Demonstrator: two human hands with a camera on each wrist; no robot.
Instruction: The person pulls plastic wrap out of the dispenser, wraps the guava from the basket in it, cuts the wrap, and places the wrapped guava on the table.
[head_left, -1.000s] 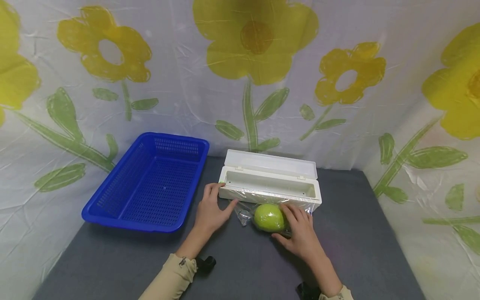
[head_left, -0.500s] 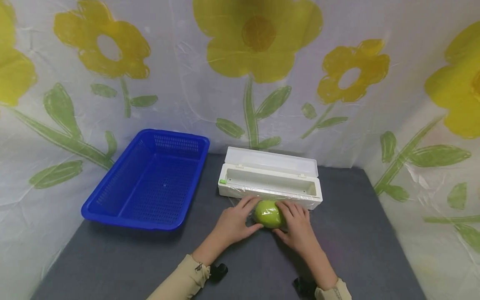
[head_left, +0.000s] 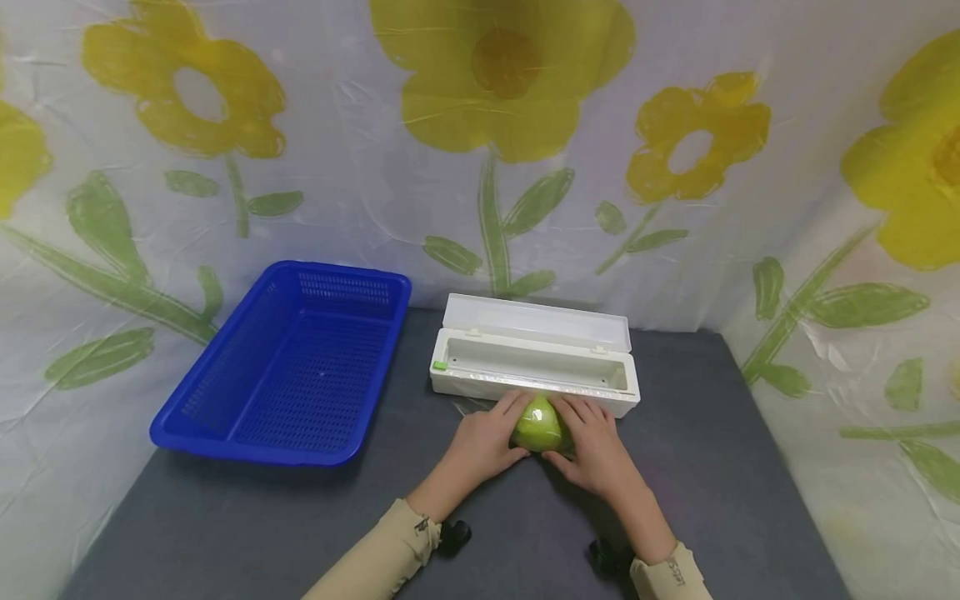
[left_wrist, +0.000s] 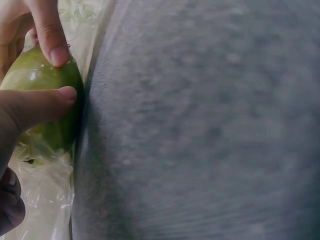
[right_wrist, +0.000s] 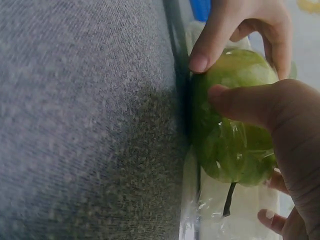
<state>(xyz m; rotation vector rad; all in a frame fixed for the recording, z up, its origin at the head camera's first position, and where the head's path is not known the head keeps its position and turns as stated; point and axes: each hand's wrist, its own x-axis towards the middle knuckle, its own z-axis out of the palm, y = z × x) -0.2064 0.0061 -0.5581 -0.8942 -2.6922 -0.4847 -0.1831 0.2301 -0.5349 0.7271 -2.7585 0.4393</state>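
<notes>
A smooth green fruit (head_left: 538,427) with a thin dark stem lies on the grey table, wrapped in shiny clear plastic film. Its exact kind I cannot tell. My left hand (head_left: 480,446) grips its left side, and my right hand (head_left: 594,444) grips the right side. Both thumbs press the near face in the wrist views, with other fingers partly hidden behind the fruit (right_wrist: 235,150). Clear film (left_wrist: 47,192) spreads out beside the fruit in the left wrist view. Directly behind stands a long white cling film dispenser (head_left: 465,383), its lid raised.
A blue perforated plastic basket (head_left: 247,450) stands on the left of the grey table (head_left: 720,500). A small green slider (head_left: 440,365) sits at the dispenser's left end. Behind the table hangs a flower-printed curtain (head_left: 360,167).
My left hand has left the dispenser's left corner and moved right to the fruit, gathering the film in. My right hand stays at the fruit, which appears slightly turned.
</notes>
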